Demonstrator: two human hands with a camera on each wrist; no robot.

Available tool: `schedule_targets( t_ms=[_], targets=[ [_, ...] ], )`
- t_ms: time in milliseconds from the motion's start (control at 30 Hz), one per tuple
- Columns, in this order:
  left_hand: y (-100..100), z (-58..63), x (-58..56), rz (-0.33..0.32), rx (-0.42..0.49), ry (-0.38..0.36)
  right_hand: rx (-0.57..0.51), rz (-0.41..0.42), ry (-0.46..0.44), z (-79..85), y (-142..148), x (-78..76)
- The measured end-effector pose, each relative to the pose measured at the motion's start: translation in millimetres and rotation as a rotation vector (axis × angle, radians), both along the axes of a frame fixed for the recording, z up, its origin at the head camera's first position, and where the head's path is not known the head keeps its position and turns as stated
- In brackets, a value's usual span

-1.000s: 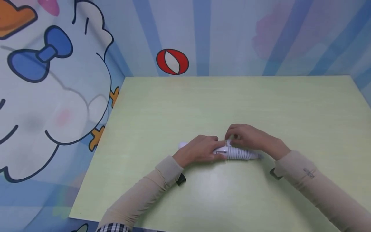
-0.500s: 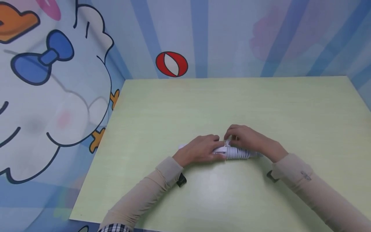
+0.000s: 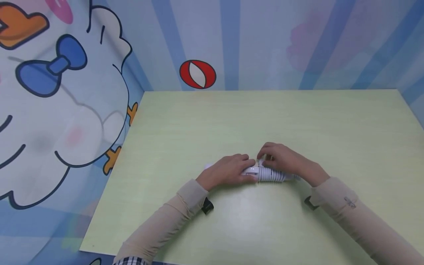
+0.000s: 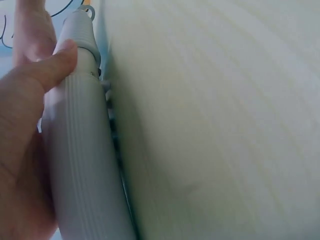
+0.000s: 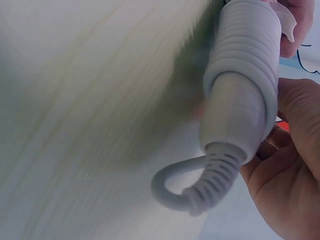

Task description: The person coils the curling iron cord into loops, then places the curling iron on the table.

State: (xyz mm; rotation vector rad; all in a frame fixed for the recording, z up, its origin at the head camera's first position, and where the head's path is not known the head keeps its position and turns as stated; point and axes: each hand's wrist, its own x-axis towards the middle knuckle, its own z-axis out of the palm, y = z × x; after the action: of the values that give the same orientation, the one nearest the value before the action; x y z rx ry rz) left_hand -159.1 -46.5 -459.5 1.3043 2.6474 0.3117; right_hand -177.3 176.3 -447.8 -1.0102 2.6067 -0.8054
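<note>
A long white corded hair styling tool [image 3: 252, 171], perhaps a straightener, lies on the table. Its white cord [image 3: 272, 175] is wound in close coils round one end. My left hand [image 3: 228, 169] grips the body from above, thumb along the near side. In the left wrist view, the thumb [image 4: 62, 62] presses the ridged casing. At the coils, my right hand [image 3: 283, 158] pinches a small white piece, partly hidden by the fingers. A white tab [image 5: 287, 22] shows there in the right wrist view. The cord's ribbed sleeve [image 5: 215, 175] bends back from the tool's end.
The pale green table [image 3: 198, 121] meets a blue striped wall [image 3: 265, 44] at the back. A cartoon-printed panel [image 3: 82, 136] stands along the left edge. Both sleeved forearms reach in from the near side.
The tool stays in place with both hands on it. My left fingertips have drawn back slightly from the coils. The view has tilted a little.
</note>
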Motion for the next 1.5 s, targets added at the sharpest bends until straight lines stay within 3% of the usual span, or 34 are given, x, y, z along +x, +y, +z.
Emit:
schedule_targets(
  t_ms=[467,900,1267,1500],
  targets=[
    [-2.2,1.0,-1.8,0.065,0.023,-0.109,-0.006,-0.01,-0.008,0.8,0.0,1.3],
    [-3.3,3.8,-2.4,0.082,0.025,-0.153,0.018,-0.036,-0.017,1.2,-0.9,2.7],
    [-0.9,3.2,-2.0,0.057,-0.047,-0.122,0.006,-0.026,0.016,-2.5,-1.4,1.4],
    [-0.7,3.7,-0.1,0.003,-0.103,-0.043,0.001,-0.027,0.01,-3.3,-1.3,1.0]
  ],
)
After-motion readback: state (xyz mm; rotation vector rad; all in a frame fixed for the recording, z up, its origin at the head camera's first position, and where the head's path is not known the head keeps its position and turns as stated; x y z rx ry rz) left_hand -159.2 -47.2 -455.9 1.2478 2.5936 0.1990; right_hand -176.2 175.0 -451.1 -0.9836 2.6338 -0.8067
